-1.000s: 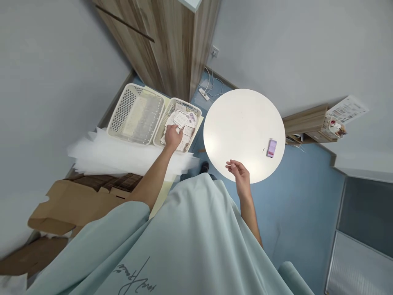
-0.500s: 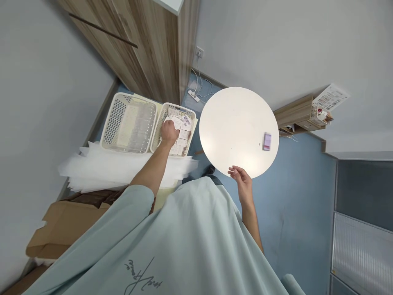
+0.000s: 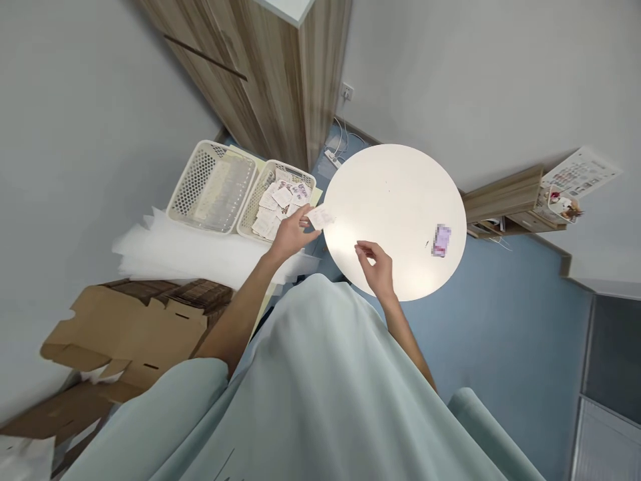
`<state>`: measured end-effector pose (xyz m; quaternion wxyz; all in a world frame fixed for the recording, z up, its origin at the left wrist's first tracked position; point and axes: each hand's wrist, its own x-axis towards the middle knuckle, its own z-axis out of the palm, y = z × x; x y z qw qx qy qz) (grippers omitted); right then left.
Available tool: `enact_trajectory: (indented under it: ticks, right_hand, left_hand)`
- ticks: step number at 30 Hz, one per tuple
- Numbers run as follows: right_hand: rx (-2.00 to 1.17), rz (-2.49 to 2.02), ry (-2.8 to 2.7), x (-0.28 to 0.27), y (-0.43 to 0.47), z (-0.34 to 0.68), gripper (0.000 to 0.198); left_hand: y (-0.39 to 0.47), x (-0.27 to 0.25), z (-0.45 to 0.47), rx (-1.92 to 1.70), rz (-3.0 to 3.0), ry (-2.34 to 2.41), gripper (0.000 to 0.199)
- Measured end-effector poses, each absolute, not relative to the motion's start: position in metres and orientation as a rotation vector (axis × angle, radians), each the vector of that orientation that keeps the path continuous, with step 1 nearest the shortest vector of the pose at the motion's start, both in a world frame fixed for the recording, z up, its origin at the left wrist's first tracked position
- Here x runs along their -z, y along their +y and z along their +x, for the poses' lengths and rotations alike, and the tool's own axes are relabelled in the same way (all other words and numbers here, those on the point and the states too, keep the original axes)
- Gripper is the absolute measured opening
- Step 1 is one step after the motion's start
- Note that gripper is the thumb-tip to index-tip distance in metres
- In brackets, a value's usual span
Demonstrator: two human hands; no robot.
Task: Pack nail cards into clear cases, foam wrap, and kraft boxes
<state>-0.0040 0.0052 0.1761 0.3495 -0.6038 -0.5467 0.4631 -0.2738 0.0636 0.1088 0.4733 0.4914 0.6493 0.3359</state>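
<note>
My left hand (image 3: 293, 235) pinches a small white card (image 3: 321, 217) with faint print, between the basket and the table's left edge. Just behind that hand stands a white plastic basket (image 3: 244, 222) holding a heap of similar white cards (image 3: 269, 212), some with purple or brown pictures on them. My right hand (image 3: 379, 268) hovers over the near edge of a round white table (image 3: 395, 194). Its fingers are curved, thumb and forefinger slightly apart, with nothing visible between them. A blurred purple item (image 3: 441, 240) lies at the right of the tabletop.
A second white basket (image 3: 176, 208) is left of the first. White foam sheets (image 3: 150, 247) and flattened brown cardboard (image 3: 135, 327) lie nearer me. Behind stand a wooden cabinet (image 3: 280, 87) and a power strip (image 3: 332, 159). A low wooden shelf (image 3: 505, 200) is right of the table.
My left hand has come out of the card basket and moved right with a white card in it. My right hand has shifted left and up, its fingers more curled. The view has tilted.
</note>
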Motion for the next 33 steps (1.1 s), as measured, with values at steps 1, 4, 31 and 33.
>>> enact_trajectory:
  ticks: [1,4,31,33]
  right_hand:
    - [-1.161,-1.533,-1.523,-0.175,0.012,0.0,0.038]
    - [-1.007,-1.464,-1.907,-0.168,0.028,0.014,0.03]
    - [-1.504,-1.446,-0.952,-0.173,0.014,0.051,0.053]
    - [-1.57,-1.422,-0.892,-0.175,0.013,0.047,0.055]
  left_hand:
    - [0.054,-0.118,-0.264,-0.801,1.217,1.528,0.091]
    - [0.032,-0.14,-0.236,-0.742,1.271,1.435,0.089]
    - [0.032,-0.173,-0.15,-0.961,0.932,1.384,0.071]
    - [0.032,-0.174,-0.149,-0.975,0.897,1.371,0.067]
